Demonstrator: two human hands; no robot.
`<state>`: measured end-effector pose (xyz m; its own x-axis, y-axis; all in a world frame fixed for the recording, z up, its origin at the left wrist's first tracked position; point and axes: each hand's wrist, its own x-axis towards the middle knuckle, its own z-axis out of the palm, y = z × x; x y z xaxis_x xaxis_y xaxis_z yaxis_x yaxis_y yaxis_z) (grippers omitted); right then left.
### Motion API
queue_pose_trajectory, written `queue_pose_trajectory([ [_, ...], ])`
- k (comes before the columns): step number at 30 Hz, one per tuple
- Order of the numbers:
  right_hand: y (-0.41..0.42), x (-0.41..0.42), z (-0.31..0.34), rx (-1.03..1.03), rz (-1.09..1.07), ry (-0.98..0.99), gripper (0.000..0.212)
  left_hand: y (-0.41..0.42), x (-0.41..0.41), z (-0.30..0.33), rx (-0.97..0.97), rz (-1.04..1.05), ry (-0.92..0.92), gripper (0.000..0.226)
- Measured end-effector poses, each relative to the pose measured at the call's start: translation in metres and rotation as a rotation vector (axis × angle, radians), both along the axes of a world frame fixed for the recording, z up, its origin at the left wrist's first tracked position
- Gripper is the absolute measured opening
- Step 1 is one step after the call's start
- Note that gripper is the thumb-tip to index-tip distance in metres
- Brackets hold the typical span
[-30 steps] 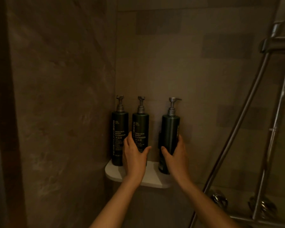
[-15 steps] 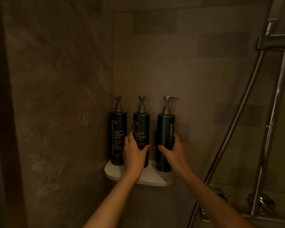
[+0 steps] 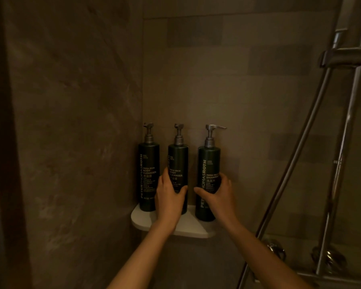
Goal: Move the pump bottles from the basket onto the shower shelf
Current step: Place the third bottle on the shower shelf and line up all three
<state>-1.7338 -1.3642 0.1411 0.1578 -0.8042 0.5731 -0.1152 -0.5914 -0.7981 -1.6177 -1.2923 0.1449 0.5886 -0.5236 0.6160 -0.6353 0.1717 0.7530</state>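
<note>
1. Two tiled walls (image 3: 238, 84) meet in a corner, dim and brown-grey; to the right run two metal shower rails (image 3: 342, 163) and one flexible hose (image 3: 296, 155)
2. One white shower shelf (image 3: 188, 228), rounded at its front edge, is fixed in the corner at the foot of the walls
3. Three pump bottles stand upright in a row on the shelf, all tall dark green cylinders with grey metal pumps and pale lettering
4. The left bottle (image 3: 148, 174) is nearest the side wall and reads "BODY CLEANSER"; no hand touches it
5. The middle bottle (image 3: 178, 161) carries the same "BODY CLEANSER" wording and stands just beside the left one, with a narrow gap between them
6. The right bottle (image 3: 208, 163) reads "SHAMPOO", its pump spout pointing to the right, and it sits nearest the shelf's front right edge
7. Two bare hands reach in from below
8. The left hand (image 3: 168, 197) is wrapped round the lower half of the middle bottle, fingers on its left side and thumb on its right, clamped on it
9. The right hand (image 3: 219, 195) grips the lower half of the right bottle, thumb across the front and fingers (image 3: 224, 178) curled round its right side, closed against it
</note>
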Motion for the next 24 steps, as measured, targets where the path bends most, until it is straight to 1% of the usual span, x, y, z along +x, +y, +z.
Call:
queue_pose_trajectory([
  [2, 0.003, 0.0, 0.0, -0.011, -0.025, 0.007, 0.075, 0.001, -0.001, -0.001, -0.005, -0.005, 0.001, 0.082],
  [5, 0.004, -0.003, -0.006, 0.039, 0.101, -0.038, 0.065, 0.002, 0.001, -0.001, -0.008, -0.024, 0.0, 0.08],
  [7, 0.006, -0.005, -0.008, 0.038, 0.143, -0.043, 0.064, 0.003, 0.004, -0.001, -0.015, -0.043, -0.001, 0.078],
  [13, 0.009, -0.004, -0.004, -0.013, -0.033, -0.042, 0.074, 0.006, 0.004, -0.007, -0.02, -0.05, -0.033, 0.081],
  [18, 0.006, -0.006, -0.014, -0.003, 0.046, -0.048, 0.067, 0.008, 0.007, -0.011, -0.031, -0.054, -0.044, 0.08],
  [24, 0.003, -0.002, -0.012, 0.014, 0.004, -0.036, 0.069, 0.007, 0.005, -0.009, -0.034, -0.056, -0.031, 0.076],
])
